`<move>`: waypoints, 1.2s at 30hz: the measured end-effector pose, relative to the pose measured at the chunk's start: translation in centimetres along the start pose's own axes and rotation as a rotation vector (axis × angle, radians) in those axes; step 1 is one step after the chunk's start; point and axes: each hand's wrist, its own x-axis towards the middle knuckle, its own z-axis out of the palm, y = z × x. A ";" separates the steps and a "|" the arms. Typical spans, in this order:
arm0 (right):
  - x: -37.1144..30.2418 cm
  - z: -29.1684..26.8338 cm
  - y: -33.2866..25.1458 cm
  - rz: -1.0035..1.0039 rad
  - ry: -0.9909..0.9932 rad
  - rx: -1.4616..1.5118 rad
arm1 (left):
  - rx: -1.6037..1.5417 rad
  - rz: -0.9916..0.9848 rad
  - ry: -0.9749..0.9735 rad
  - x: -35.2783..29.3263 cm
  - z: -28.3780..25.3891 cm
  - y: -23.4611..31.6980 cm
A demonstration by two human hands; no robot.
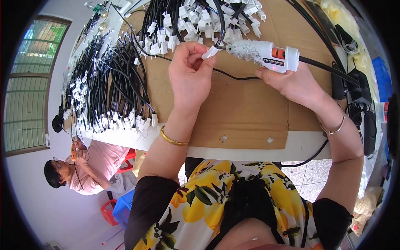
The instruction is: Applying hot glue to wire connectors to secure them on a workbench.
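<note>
Left hand: closed in a pinch on a small white connector, upper centre of the frame. Right hand: wrapped around the grip of a white glue gun, just right of the connector. The gun's nozzle points left, toward the connector; whether the two touch cannot be confirmed. Translucent wrapping covers the front of the gun.

The desk carries a brown cardboard sheet below the hands. Black cables with white connector ends lie in two groups: one bundle at the left of the desk, one heap at the top centre.

Containers: a blue plastic crate stands at the lower left, beside a red stool; pale plastic sheeting lies at its upper edge. The crate's contents cannot be made out. Crumpled clear plastic lies at the upper right. At the left, a co-worker holds an orange tool.
</note>
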 end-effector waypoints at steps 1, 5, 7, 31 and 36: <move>0.0 0.0 0.1 -0.001 0.003 -0.001 | -0.001 0.002 -0.002 0.0 0.0 0.1; 0.0 -0.1 -0.5 0.038 0.024 -0.003 | 0.018 -0.009 0.010 0.0 0.0 0.1; -0.1 -0.2 -0.6 0.107 0.028 -0.003 | 0.021 0.009 0.009 0.0 0.0 0.0; -0.2 -0.2 -0.4 -0.011 0.037 -0.107 | 0.041 0.032 0.005 0.0 0.0 -0.3; -0.2 -0.3 -0.4 0.031 0.012 -0.143 | 0.124 0.071 -0.001 -0.1 0.0 -0.1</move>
